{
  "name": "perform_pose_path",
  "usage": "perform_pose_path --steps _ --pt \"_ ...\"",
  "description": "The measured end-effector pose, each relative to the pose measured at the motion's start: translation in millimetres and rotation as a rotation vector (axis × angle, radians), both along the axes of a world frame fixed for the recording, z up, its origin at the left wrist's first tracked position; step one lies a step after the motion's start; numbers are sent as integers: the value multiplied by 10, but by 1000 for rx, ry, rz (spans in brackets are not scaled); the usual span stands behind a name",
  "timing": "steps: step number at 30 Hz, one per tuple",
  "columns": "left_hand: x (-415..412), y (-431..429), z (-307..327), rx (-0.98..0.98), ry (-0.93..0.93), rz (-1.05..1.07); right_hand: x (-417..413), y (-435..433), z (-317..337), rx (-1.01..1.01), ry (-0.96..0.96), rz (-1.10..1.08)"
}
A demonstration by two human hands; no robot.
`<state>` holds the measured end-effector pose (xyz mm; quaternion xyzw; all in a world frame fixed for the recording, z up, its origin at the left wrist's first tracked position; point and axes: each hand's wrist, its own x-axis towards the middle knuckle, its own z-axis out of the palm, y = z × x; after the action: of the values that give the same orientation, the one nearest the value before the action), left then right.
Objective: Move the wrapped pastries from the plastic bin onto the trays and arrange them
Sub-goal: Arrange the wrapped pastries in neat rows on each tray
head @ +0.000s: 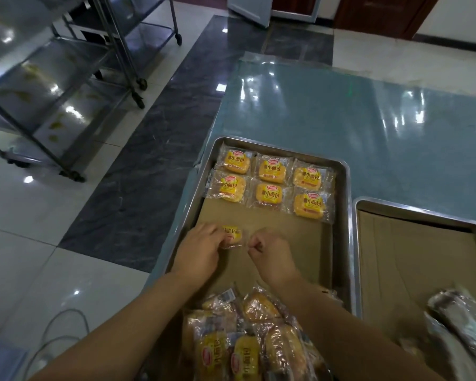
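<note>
**A:** On the near tray, what room is showing along the edges?

**B:** Six wrapped pastries are sitting in two rows of three at the tray's far end, filling its width. Nearer than those rows the brown liner is lying bare almost to the near rim, so most of the tray is standing open. The left rim is running right along the edge of the blue-green table, with tiled floor beyond it.

**A:** And what is crowding around that tray?

**B:** A second tray is sitting just beside its right rim, lined with cardboard. Something silvery and wrapped is lying at that second tray's near right; I cannot tell what it is. A heap of pastries is piling up at the near end of the first tray, under both forearms; the bin's own walls are not visible. Metal racks on wheels are standing well off to the tray's left, across the floor.

**A:** How are the hands posing?

**B:** Both are reaching over the bare liner, knuckles up. The left hand is pinching one end of a single pastry, and the right hand is pinching the wrapper's other end with curled fingers. That pastry is sitting over the liner, apart from the two rows.
</note>
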<state>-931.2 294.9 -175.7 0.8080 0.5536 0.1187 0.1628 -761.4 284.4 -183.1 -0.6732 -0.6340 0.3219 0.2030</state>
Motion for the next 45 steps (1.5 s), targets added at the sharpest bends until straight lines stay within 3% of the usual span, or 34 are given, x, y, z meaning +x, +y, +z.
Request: perform_pose_path --steps 7,12,17,24,33,38,45 --pt "-120 -100 -199 -18 -4 -85 -265 40 -151 1 -149 32" --pt "-120 36 -307 -101 112 -128 -335 129 -181 14 -106 -59" --pt "-102 148 -260 -33 52 -106 -258 166 -203 43 -9 -299" --pt "-108 254 -251 -148 70 -164 -120 65 -228 12 -37 -316" --pt "-84 330 -319 31 196 -404 -48 -23 -240 1 -16 -358" --pt "-78 484 -345 33 232 -177 15 -35 -239 -18 -40 -343" --pt "-66 561 -364 57 241 -128 105 -71 -217 -32 -13 -350"
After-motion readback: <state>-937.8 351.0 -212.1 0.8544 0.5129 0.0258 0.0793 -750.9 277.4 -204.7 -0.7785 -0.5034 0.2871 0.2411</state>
